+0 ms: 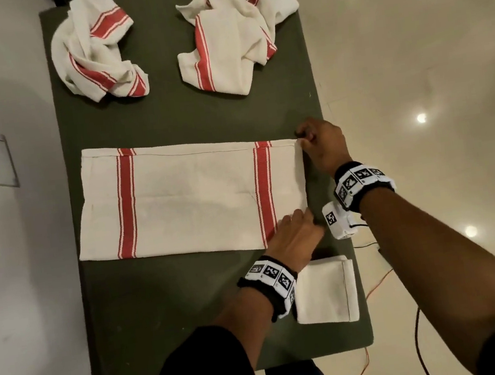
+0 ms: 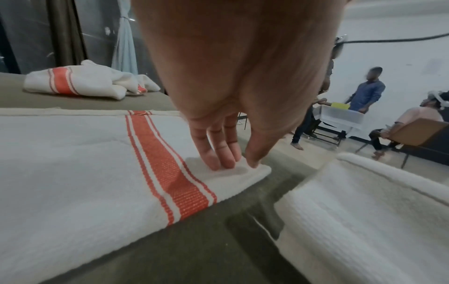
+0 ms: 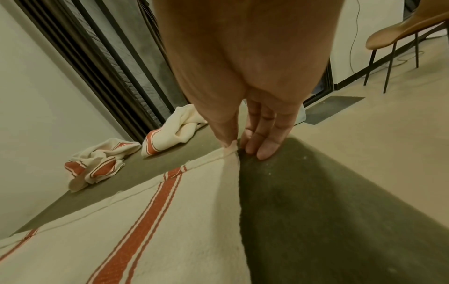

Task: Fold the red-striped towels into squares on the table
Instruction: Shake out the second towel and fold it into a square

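Observation:
A red-striped towel lies flat on the dark green table, doubled into a long band with a red stripe near each end. My right hand is at its far right corner and pinches that corner between thumb and fingers, lifting it slightly. My left hand rests on the near right corner, straight fingers pressing the cloth down, thumb tip at the edge. Two crumpled red-striped towels lie at the back of the table.
A folded white square of cloth sits at the near right, just beside my left wrist. The table's right edge runs close to both hands. Orange and black cables trail on the floor. People stand beyond the table.

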The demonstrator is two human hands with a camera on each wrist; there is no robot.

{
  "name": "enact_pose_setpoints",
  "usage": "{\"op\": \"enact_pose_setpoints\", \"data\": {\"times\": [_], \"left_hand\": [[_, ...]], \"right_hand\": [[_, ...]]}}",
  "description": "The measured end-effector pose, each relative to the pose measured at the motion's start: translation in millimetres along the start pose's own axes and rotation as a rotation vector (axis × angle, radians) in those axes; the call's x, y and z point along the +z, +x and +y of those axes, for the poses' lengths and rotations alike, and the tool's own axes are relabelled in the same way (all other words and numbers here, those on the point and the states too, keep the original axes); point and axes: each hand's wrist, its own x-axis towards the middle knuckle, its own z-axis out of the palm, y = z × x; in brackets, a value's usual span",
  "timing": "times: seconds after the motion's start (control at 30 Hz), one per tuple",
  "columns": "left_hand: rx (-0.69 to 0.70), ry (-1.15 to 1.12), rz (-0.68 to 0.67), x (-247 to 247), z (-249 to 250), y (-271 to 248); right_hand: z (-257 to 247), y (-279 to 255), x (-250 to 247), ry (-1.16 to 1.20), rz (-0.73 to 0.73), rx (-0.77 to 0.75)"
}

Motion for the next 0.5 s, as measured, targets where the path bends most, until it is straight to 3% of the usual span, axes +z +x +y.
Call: {"op": "enact_pose_setpoints", "data": {"times": [0.27, 0.5], "left_hand": [[-0.121, 0.053, -0.060, 1, 17, 9], [-0.178, 0.003, -0.025, 1, 28, 5]], "right_hand": [[-1, 8, 5, -0.023, -0.043, 0.012], [6, 9, 2, 0.060, -0.033, 0.007]]}}
